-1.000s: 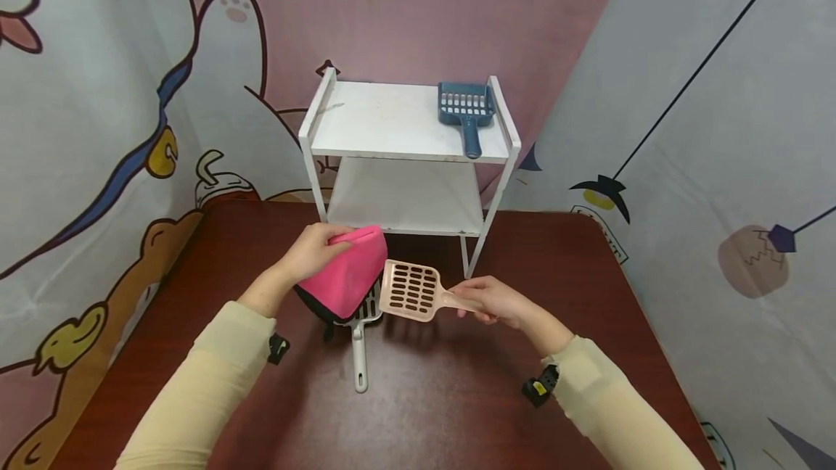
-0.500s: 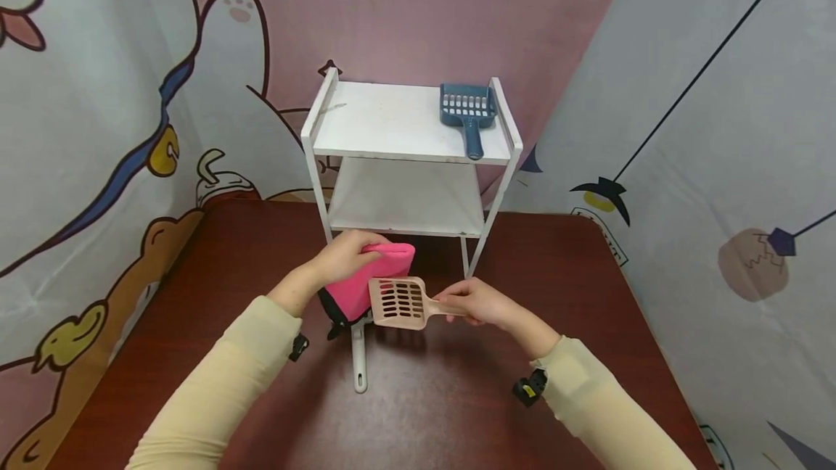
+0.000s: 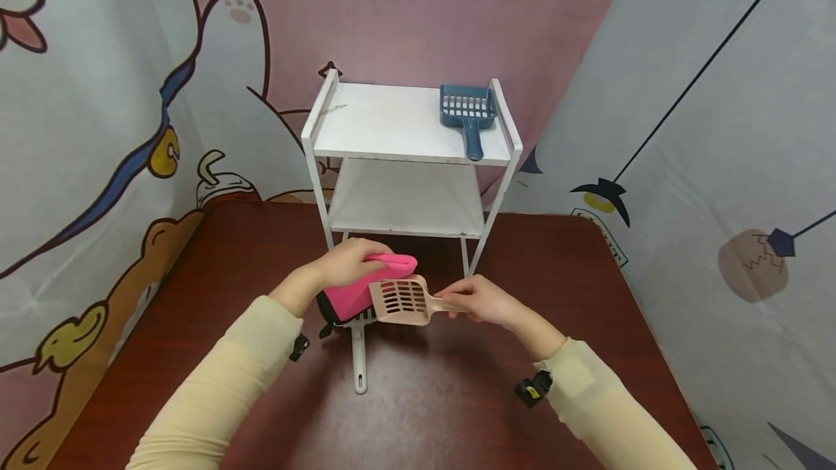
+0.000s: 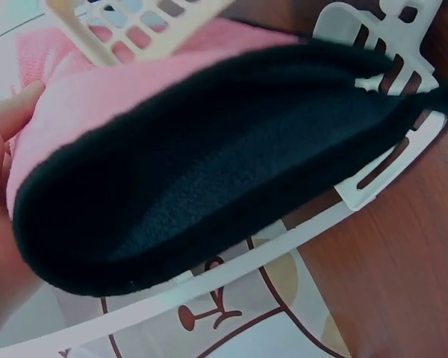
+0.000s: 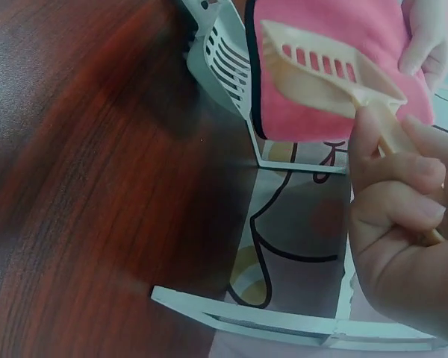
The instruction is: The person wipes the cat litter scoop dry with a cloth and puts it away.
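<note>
Pink cloth (image 3: 353, 290) hides the white scoop (image 3: 359, 354) — handle shows.

I am at a staged corner rather than a lived-in room: cartoon-printed cloth backdrops (image 3: 117, 93) hang as walls on every side (pink behind, pale grey to my right), closing in a dark red wooden table (image 3: 588, 289) that carries a small white two-tier rack (image 3: 398, 129) with a blue litter scoop (image 3: 466, 111).
</note>
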Available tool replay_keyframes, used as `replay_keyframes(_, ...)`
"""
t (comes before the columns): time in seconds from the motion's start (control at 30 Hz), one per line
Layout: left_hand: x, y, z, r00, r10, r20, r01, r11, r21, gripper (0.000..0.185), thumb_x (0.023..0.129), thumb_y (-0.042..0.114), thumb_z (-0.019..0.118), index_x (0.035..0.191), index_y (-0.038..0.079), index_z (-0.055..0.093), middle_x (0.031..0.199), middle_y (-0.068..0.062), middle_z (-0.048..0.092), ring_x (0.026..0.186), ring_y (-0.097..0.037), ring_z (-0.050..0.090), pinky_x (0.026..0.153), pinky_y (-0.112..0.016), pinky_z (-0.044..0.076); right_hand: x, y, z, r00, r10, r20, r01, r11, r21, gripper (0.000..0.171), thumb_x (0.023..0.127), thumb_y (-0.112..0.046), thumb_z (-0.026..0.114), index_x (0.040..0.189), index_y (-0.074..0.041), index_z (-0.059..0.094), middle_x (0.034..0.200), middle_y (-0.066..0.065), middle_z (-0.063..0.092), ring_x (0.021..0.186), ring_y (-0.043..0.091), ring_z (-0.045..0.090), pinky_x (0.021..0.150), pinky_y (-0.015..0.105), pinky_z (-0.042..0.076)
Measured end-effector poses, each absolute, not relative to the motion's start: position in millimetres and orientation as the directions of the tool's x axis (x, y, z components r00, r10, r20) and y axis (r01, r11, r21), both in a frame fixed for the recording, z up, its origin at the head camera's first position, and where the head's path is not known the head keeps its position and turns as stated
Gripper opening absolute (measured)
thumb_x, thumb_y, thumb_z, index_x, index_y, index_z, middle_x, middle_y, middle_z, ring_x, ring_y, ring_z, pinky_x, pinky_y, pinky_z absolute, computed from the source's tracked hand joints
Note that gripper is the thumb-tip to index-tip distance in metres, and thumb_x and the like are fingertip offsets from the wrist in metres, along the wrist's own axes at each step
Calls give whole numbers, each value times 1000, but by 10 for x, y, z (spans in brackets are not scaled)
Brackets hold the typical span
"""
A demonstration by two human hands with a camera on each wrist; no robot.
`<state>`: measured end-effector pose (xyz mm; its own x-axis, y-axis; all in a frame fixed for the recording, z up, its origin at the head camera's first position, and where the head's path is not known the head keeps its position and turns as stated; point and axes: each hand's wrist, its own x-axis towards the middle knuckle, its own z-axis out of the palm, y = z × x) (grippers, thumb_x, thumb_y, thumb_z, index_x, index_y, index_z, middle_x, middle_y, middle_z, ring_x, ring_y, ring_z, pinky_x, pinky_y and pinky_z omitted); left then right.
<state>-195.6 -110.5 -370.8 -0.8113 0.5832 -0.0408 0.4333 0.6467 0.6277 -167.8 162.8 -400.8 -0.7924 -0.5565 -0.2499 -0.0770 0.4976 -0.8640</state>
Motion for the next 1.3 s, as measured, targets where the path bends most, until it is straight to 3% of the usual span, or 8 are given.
replay_keyframes(0.27,-1986,-1182,-3741,-810,582,-70,379,612,694,20,94,12,53,110,11,65,102,-2,66,87,-13,55,83,-31,45,-1688,1696,-4018,-761,-580,-290,-43,490,-870,27,94,-17,54,111,0,67,65,-3,60,43,6,34,42,20,29)
replay_keyframes(0.6,-2036,-1095,-3755,-772,624,-120,355,580,733,21,96,14,50,112,11,63,98,-3,65,82,-11,55,78,-27,47,-1815,1670,-3994,-696,-688,-205,-205,465,-861,26,93,-18,57,112,-2,67,72,2,62,45,7,35,43,21,33)
replay_keyframes(0.9,-1992,-1140,-3764,-746,632,-210,206,520,829,23,96,17,49,116,12,60,102,-6,63,78,-13,60,69,-27,51,-1894,1778,-4019,-701,-689,-186,-202,442,-874,27,93,-17,56,113,-1,67,76,3,62,48,8,37,44,21,33)
replay_keyframes(1.3,-1969,-1212,-3729,-739,653,-164,251,493,833,26,96,16,51,119,8,60,104,-8,62,74,-12,58,69,-27,49,-1895,1904,-4038,-720,-664,-205,-165,450,-878,30,93,-22,57,114,-2,66,77,1,63,48,8,33,45,20,30)
